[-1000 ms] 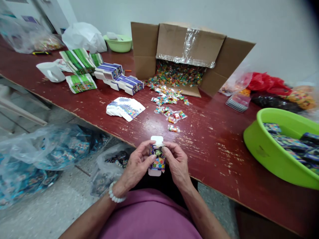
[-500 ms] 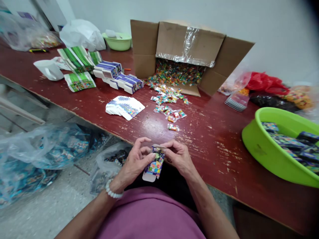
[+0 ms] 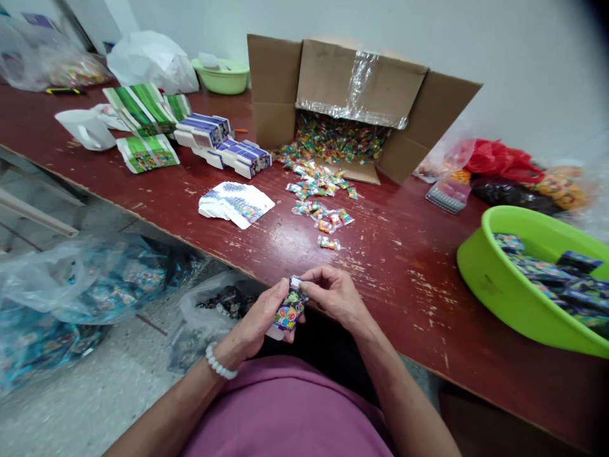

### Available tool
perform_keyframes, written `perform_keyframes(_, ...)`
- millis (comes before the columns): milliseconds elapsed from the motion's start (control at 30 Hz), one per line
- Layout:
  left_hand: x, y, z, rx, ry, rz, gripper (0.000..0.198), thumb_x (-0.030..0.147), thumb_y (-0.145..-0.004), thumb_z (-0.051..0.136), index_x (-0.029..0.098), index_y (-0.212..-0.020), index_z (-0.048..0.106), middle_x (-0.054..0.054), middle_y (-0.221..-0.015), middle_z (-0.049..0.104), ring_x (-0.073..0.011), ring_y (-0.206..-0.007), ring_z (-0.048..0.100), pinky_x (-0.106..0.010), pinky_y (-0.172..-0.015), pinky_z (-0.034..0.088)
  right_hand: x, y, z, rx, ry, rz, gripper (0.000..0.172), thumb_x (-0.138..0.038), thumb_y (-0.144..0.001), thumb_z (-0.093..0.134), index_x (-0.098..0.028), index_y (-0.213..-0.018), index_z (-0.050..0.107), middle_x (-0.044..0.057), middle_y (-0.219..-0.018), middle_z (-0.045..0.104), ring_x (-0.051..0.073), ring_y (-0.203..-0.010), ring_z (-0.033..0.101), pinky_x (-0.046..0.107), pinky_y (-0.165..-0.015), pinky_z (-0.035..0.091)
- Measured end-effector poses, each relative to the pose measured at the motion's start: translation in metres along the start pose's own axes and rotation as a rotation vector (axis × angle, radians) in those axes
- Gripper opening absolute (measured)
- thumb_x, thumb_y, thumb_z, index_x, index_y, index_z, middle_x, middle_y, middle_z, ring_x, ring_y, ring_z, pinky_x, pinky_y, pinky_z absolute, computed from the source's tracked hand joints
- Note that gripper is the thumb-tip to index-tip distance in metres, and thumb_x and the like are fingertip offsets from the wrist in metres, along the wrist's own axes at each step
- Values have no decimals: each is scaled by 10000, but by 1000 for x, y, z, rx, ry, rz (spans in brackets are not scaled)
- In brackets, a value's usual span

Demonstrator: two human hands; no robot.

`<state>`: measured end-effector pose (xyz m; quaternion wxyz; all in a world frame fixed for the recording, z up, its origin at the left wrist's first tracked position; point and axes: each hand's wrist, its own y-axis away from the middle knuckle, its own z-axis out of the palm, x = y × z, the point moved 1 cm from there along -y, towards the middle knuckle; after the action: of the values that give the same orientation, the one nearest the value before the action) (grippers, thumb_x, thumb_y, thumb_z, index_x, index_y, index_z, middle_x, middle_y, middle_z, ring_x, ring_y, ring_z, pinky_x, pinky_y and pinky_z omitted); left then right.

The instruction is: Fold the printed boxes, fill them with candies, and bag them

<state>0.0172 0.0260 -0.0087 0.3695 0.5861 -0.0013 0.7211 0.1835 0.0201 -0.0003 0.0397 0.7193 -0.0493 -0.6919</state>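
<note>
A small printed carton (image 3: 288, 311), dark with colourful cartoon figures, is between my hands at the table's front edge. My left hand (image 3: 267, 312) is wrapped round its sides, thumb along the left edge. At the carton's top end, my right hand (image 3: 329, 289) pinches near a white flap. A pale flap sticks out at the lower end. Beyond my hands lie several wrapped candies (image 3: 328, 243) and a fanned stack of flat cartons (image 3: 236, 204), white and purple.
An open cardboard box (image 3: 361, 82) full of wrapped candies stands at the back. Bundled purple cartons (image 3: 245, 157) and green cartons (image 3: 147, 152) lie left, by a white mug (image 3: 85, 129). A green basin (image 3: 495, 298) with filled-looking cartons stands right. Plastic bags (image 3: 118, 279) sit on the floor.
My left fingers have closed round the carton, which has tilted to the right. The top flap, upright before, is now bent down under my right fingers.
</note>
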Motion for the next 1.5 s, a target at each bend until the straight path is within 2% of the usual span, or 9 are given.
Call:
perform_keyframes(167, 1, 0, -5, -54, -57, 76, 594, 651, -904, 490, 130, -1167, 604, -52, -720, 672, -106, -473, 573, -204, -450, 471, -3, 1, 2, 70, -87, 24, 173, -328, -710, 779, -168, -727, 715, 6, -640, 698, 119, -535, 574, 237, -521, 438)
perform_keyframes(367, 0, 1, -5, -16, -47, 87, 600, 598, -942, 450, 174, -1364, 499, -38, -761, 656, -119, -537, 579, -213, -459, 484, -9, 15, 7, -117, 51, -208, 168, -348, -903, 622, -215, -858, 715, 65, -1054, 738, 185, -828, 677, 316, -739, 523)
perform_keyframes(500, -1, 2, -5, 7, -27, 66, 513, 554, -942, 496, 225, -1334, 481, -29, -862, 649, -132, -631, 621, -226, -508, 511, -6, 7, 0, -90, 332, -327, 158, -312, -912, 602, -226, -854, 721, 41, -892, 712, 188, -827, 643, 321, -798, 488)
perform_keyframes(700, -6, 0, -19, -62, 88, 43, 377, 394, -857, 697, 217, -1148, 536, -63, -1034, 674, -173, -846, 666, -272, -696, 534, 15, -60, -52, 436, 657, -188, 271, -355, -874, 598, -190, -1061, 705, 101, -1004, 666, 255, -932, 607, 381, -863, 452)
perform_keyframes(867, -20, 4, -40, -15, 27, 42, 395, 275, -720, 815, 208, -1012, 557, 12, -858, 612, -133, -746, 588, -241, -670, 493, 33, -90, -76, 416, 987, -72, 292, -469, -815, 674, -209, -944, 709, 122, -1018, 619, 300, -1021, 557, 394, -855, 431)
perform_keyframes(1000, -31, 7, -63, -15, -264, 7, 458, 215, -691, 773, 229, -1127, 635, -3, -911, 643, -167, -795, 588, -262, -706, 486, 37, -80, -78, 358, 837, -64, 242, -441, -759, 713, -216, -820, 647, 31, -784, 636, 222, -784, 588, 316, -708, 419)
perform_keyframes(1167, -24, 6, -95, 13, -673, -18, 257, 185, -591, 769, 204, -846, 746, -2, -758, 674, -199, -735, 598, -240, -645, 451, 32, -55, -66, 304, 208, -7, 321, -428, -709, 731, -193, -912, 653, -4, -733, 673, 157, -638, 611, 254, -580, 409)
perform_keyframes(1300, -5, 10, -101, -23, -508, -63, 292, 256, -632, 800, 198, -899, 697, 8, -743, 670, -173, -679, 601, -239, -610, 472, 21, -33, -46, 205, -115, 61, 376, -396, -693, 770, -198, -997, 670, 13, -826, 718, 152, -700, 661, 257, -616, 479)
perform_keyframes(1500, 7, 12, -72, 204, -29, 106, 386, 262, -605, 876, 187, -820, 564, 35, -779, 650, -122, -670, 629, -220, -607, 530, 9, -5, -19, 104, -228, 96, 348, -357, -675, 824, -185, -923, 652, -16, -718, 696, 92, -528, 540, 233, -536, 432)
